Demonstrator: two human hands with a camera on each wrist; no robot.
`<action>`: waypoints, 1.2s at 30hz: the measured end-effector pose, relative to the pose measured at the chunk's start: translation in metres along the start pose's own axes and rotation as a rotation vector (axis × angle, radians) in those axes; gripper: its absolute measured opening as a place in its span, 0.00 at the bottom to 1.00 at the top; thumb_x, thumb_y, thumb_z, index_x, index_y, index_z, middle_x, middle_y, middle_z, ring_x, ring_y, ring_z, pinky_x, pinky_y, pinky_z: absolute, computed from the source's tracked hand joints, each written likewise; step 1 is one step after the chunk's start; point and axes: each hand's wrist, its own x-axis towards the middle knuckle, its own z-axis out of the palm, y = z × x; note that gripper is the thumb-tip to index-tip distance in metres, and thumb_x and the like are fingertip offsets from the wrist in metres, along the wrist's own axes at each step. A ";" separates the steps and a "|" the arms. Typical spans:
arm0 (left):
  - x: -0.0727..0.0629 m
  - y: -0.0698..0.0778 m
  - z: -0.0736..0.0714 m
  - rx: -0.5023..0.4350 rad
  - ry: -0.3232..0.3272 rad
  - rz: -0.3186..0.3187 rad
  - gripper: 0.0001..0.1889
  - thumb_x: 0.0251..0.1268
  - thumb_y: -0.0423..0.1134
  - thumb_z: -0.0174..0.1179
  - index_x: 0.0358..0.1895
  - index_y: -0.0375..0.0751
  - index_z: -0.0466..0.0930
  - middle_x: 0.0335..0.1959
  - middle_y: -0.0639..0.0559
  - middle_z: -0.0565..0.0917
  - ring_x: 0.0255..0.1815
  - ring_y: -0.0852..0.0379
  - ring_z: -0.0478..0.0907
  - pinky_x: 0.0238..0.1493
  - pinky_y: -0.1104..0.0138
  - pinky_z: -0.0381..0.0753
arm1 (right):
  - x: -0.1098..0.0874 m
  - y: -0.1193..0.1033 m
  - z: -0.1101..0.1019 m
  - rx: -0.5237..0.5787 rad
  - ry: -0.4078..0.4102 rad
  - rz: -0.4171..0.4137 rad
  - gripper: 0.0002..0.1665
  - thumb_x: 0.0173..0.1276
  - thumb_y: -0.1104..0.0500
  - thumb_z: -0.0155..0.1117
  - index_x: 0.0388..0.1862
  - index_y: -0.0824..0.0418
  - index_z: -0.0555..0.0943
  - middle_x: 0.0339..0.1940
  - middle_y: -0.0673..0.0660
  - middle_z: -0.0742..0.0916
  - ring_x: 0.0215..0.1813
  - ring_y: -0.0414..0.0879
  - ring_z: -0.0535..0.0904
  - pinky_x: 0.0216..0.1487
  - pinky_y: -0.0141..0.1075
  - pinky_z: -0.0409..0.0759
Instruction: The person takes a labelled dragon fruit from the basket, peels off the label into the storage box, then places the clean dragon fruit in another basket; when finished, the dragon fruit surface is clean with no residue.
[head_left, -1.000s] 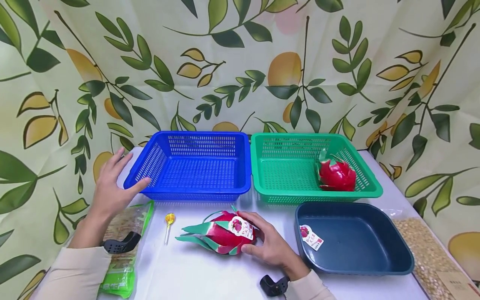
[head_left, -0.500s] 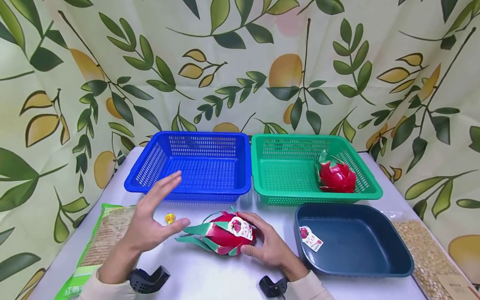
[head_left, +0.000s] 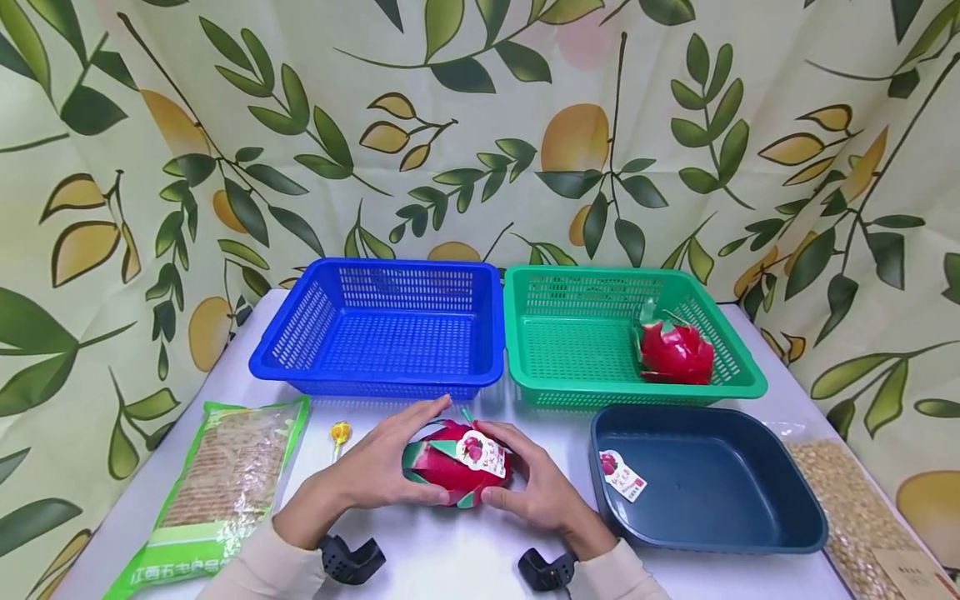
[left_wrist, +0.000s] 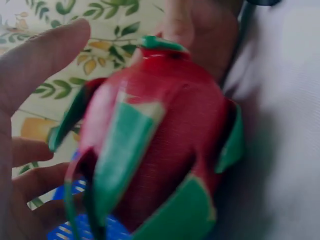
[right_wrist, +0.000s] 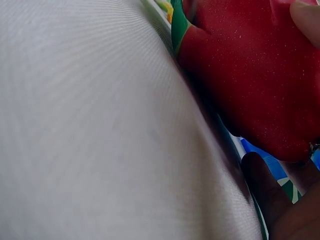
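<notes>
In the head view a red dragon fruit [head_left: 442, 465] with green scales and a white paper tag [head_left: 482, 454] lies on the table between both hands. My right hand [head_left: 542, 479] grips its right end, thumb in front and fingers behind. From the left, my left hand [head_left: 378, 467] reaches around the leafy end with fingers extended and thumb apart. The left wrist view has these fingers [left_wrist: 42, 57] beside the fruit's scales, with a gap at the upper ones. Close up in the right wrist view is the red skin of the fruit [right_wrist: 250, 70].
A blue basket [head_left: 375, 387] stands behind, beside a green basket [head_left: 637, 393] holding another dragon fruit [head_left: 677, 354]. A dark blue basin [head_left: 712, 537] with a paper tag inside sits at right, near a bag of grains [head_left: 847, 483]. At left are a lollipop [head_left: 340, 433] and a green-edged food bag [head_left: 225, 475].
My left hand has swept right and down from beside the blue basket to the dragon fruit's leafy end. The right hand and the fruit have stayed in place.
</notes>
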 end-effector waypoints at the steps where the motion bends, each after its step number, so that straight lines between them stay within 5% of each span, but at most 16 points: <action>1: 0.001 -0.001 0.002 0.004 -0.016 -0.015 0.54 0.42 0.64 0.72 0.75 0.52 0.58 0.70 0.48 0.65 0.68 0.41 0.61 0.57 0.38 0.67 | 0.000 0.000 0.000 0.000 0.001 -0.003 0.45 0.56 0.63 0.73 0.72 0.61 0.64 0.66 0.58 0.73 0.65 0.54 0.68 0.63 0.43 0.70; 10: 0.004 -0.011 0.018 0.073 -0.094 -0.055 0.58 0.37 0.65 0.74 0.74 0.44 0.58 0.68 0.46 0.66 0.64 0.46 0.67 0.55 0.48 0.74 | 0.000 -0.004 0.002 -0.014 0.001 -0.033 0.43 0.58 0.61 0.72 0.71 0.63 0.65 0.66 0.59 0.73 0.66 0.55 0.67 0.64 0.44 0.68; 21: 0.003 -0.017 0.030 0.028 0.033 -0.040 0.50 0.36 0.57 0.77 0.67 0.45 0.66 0.56 0.58 0.74 0.49 0.58 0.75 0.43 0.66 0.80 | 0.004 -0.009 0.003 -0.007 0.033 -0.013 0.40 0.60 0.61 0.67 0.71 0.64 0.65 0.64 0.59 0.74 0.63 0.54 0.69 0.62 0.44 0.69; 28: 0.002 -0.016 0.032 0.026 0.058 -0.068 0.49 0.34 0.54 0.78 0.66 0.45 0.67 0.55 0.57 0.75 0.48 0.58 0.75 0.41 0.66 0.80 | 0.011 -0.029 0.004 -0.085 0.112 0.061 0.36 0.62 0.57 0.65 0.70 0.61 0.68 0.63 0.59 0.75 0.64 0.57 0.69 0.57 0.53 0.73; 36: 0.001 -0.016 0.032 0.022 0.039 -0.109 0.49 0.34 0.54 0.77 0.67 0.50 0.64 0.54 0.59 0.74 0.46 0.59 0.76 0.38 0.67 0.80 | 0.039 -0.079 0.004 -0.260 0.064 0.168 0.28 0.63 0.58 0.65 0.63 0.56 0.76 0.62 0.49 0.76 0.63 0.48 0.69 0.53 0.53 0.74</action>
